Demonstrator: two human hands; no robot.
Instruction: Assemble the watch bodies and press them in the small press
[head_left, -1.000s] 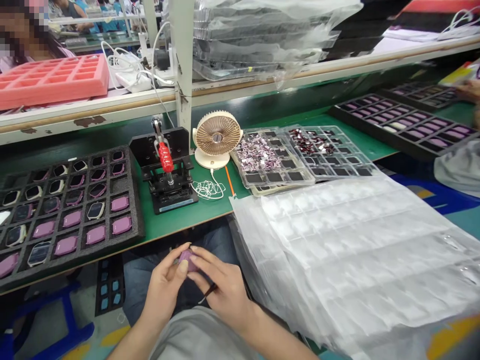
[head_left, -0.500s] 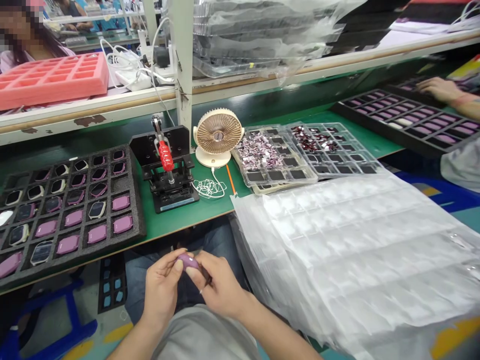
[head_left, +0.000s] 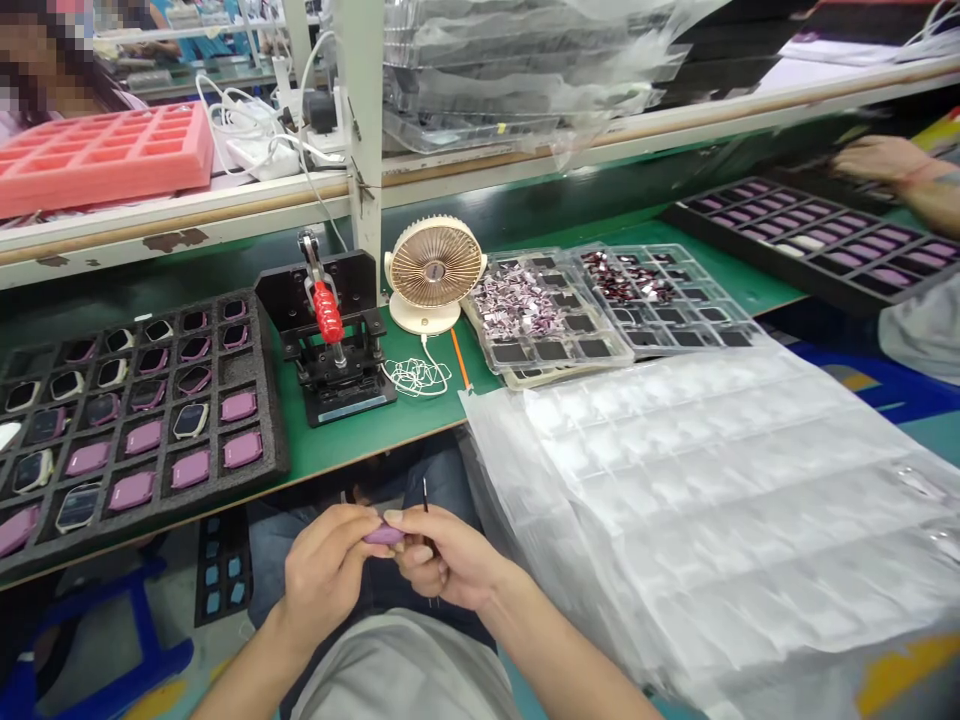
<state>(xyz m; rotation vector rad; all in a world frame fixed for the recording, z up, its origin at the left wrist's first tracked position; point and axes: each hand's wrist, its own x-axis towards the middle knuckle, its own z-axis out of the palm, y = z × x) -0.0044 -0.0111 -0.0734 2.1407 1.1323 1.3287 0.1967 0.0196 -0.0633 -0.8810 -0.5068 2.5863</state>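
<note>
Above my lap, my left hand [head_left: 330, 560] is closed on a purple watch case [head_left: 384, 535], gripping its left end between thumb and fingers. My right hand [head_left: 454, 555] is closed too, its thumb and fingertips pressing the case's right end. A slim dark pointed tool [head_left: 425, 490] sticks up from between the right fingers; most of it is hidden in the hand. Over to the left, a black foam tray [head_left: 281, 440] holds several purple and pale watch cases in its compartments. Behind my hands stands a black press jig [head_left: 352, 390] with a red lever handle [head_left: 328, 312].
A cream fan [head_left: 435, 270] with a coiled white cable stands on the green bench. Clear trays of small parts [head_left: 525, 310] lie beside it. Plastic-wrapped trays [head_left: 712, 500] fill the right side. At far right, a co-worker's hand [head_left: 881, 160] is over another tray.
The watch case has turned and sits slightly lower in my fingers. My right hand has rotated, and the slim tool now points upward. The co-worker's hand has shifted slightly.
</note>
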